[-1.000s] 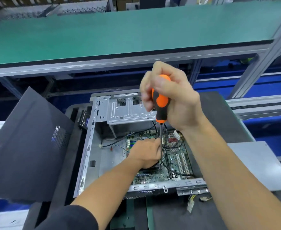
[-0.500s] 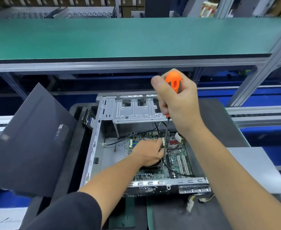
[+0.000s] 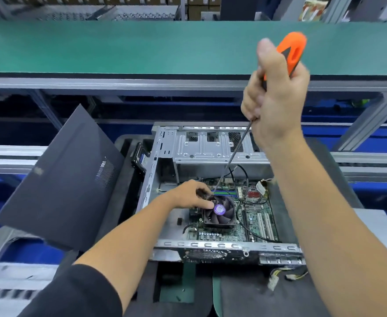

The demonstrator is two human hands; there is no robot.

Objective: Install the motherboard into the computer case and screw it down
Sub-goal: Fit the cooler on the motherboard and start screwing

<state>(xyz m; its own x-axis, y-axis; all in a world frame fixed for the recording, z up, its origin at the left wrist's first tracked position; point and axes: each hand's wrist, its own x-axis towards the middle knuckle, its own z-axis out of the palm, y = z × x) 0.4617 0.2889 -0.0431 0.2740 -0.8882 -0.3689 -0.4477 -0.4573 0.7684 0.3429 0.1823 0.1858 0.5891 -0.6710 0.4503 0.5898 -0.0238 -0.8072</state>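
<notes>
A: Right hand (image 3: 277, 97) first. Fist wrapped round the orange handle of the screwdriver (image 3: 289, 54), held high above the computer case (image 3: 150, 179).

B: Shaft direction?

A: Long axis slants down and toward the left. Tip lands near the far-left corner of the CPU cooler fan (image 3: 220, 211), just beside the left hand (image 3: 191, 196).

B: Left hand doing what?

A: Fingers curled at that fan corner, thumb lying on the fan frame. It seems to pinch something small there, perhaps a screw; too small to confirm.

B: The board?

A: Motherboard (image 3: 254, 221) lies flat inside the case, below both hands. Left hand is the nearer one; the right reaches it only through the shaft.

B: Unclear points?

A: Tip and any screw head hide behind the left fingers. The handle is blurred. Which mounting holes are already filled, I cannot tell. The dark side panel (image 3: 59, 179) leans at left, well apart from the board.
</notes>
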